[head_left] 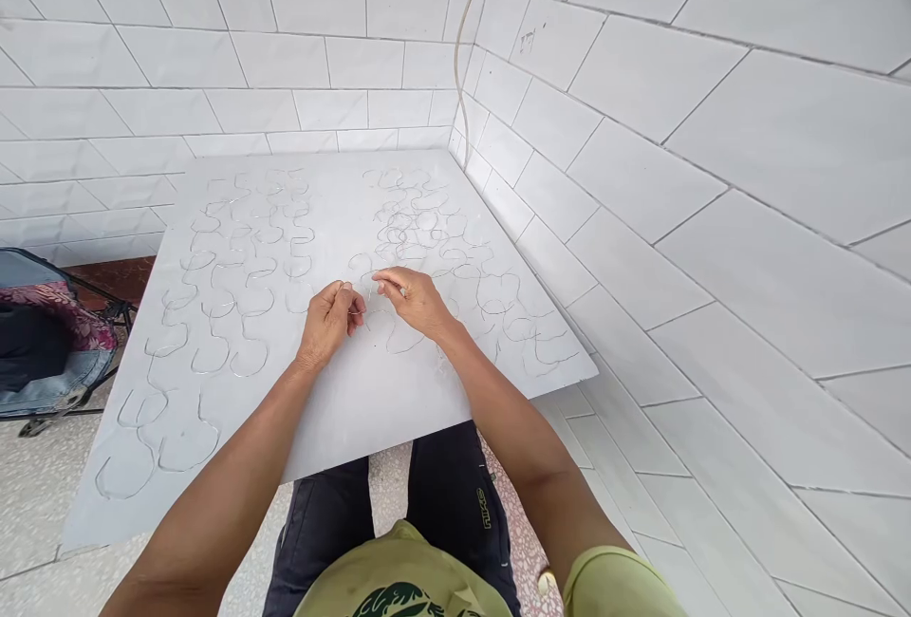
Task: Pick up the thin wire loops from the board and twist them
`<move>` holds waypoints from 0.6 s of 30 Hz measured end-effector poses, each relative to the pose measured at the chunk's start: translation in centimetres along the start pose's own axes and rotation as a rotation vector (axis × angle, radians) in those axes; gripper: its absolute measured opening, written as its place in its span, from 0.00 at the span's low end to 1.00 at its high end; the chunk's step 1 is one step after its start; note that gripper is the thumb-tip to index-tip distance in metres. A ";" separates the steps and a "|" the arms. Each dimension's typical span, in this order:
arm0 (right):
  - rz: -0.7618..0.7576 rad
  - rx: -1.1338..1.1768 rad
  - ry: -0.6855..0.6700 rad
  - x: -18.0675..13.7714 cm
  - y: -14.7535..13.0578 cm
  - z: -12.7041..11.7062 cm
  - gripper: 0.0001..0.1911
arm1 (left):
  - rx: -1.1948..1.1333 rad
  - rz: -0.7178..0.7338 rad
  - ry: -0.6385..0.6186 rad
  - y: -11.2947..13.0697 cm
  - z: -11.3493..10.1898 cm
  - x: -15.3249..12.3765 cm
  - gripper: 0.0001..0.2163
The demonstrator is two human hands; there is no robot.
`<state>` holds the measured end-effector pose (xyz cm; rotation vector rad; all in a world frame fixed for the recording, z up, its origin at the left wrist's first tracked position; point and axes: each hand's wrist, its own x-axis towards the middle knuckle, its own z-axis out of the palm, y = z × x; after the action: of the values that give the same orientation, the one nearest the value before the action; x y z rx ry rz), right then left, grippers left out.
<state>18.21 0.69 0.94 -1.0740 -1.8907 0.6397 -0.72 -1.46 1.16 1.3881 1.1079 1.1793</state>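
Observation:
Over the middle of a pale grey board [384, 389], my two hands are close together. My left hand [331, 315] is closed, thumb against the fingers, with a thin bent wire [371, 294] running between it and the other hand. My right hand [413, 299] pinches the upper part of that wire between thumb and fingertips. The wire's full shape is too fine to make out. Several S-shaped and hooked wires [249, 356] lie in rough columns on the board's left. More curved wires [409, 228] lie tangled in a looser heap at the right.
White tiled walls [612, 161] meet behind the board and run along its right edge. A cable [459, 47] hangs down the corner. A folding chair [53, 342] with dark cloth on it stands at the left. My legs [455, 494] are under the board's front edge.

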 end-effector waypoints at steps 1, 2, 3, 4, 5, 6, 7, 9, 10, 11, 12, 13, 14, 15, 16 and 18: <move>0.009 0.037 -0.019 0.0 0.2 0.0 0.16 | -0.027 -0.010 0.006 0.0 0.0 0.1 0.19; 0.011 0.066 -0.028 -0.1 0.5 0.1 0.16 | -0.071 -0.029 0.006 0.1 0.0 0.2 0.19; 0.008 0.090 -0.028 -0.1 0.7 0.2 0.16 | -0.128 -0.058 -0.003 0.2 -0.1 0.3 0.19; 0.002 0.107 -0.020 -0.2 0.9 0.3 0.17 | -0.189 -0.097 -0.018 0.3 -0.1 0.4 0.19; -0.007 0.118 -0.008 -0.3 1.1 0.4 0.17 | -0.245 -0.142 -0.039 0.4 -0.1 0.5 0.19; -0.017 0.121 0.003 -0.4 1.3 0.6 0.18 | -0.291 -0.189 -0.062 0.5 -0.1 0.5 0.19; -0.024 0.119 0.012 -0.5 1.5 0.7 0.18 | -0.322 -0.233 -0.084 0.6 -0.1 0.5 0.18; -0.029 0.102 0.025 -0.7 1.9 1.1 0.19 | -0.353 -0.302 -0.114 0.7 -0.1 0.4 0.16; -0.027 0.090 0.028 -0.8 2.1 1.2 0.19 | -0.363 -0.323 -0.126 0.6 -0.1 0.4 0.16; -0.024 0.079 0.029 -0.8 2.2 1.3 0.19 | -0.372 -0.334 -0.137 0.6 0.0 0.3 0.15; -0.021 0.073 0.028 -0.9 2.3 1.4 0.19 | -0.380 -0.336 -0.146 0.5 0.0 0.3 0.15; -0.020 0.072 0.023 -1.0 2.3 1.5 0.18 | -0.386 -0.336 -0.153 0.4 0.1 0.3 0.14; -0.020 0.076 0.015 -1.0 2.3 1.6 0.18 | -0.392 -0.337 -0.158 0.3 0.1 0.3 0.13; -0.019 0.083 0.009 -1.1 2.2 1.6 0.18 | -0.399 -0.340 -0.157 0.3 0.1 0.3 0.13; -0.013 0.089 0.003 -1.1 2.1 1.6 0.18 | -0.408 -0.346 -0.153 0.2 0.1 0.3 0.12; 0.018 0.098 -0.020 -1.1 1.9 1.6 0.17 | -0.435 -0.357 -0.140 0.1 0.1 0.4 0.11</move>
<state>17.97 0.64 -1.80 -1.0262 -1.8485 0.7484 -0.58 -1.13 1.29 0.8807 0.8880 0.9724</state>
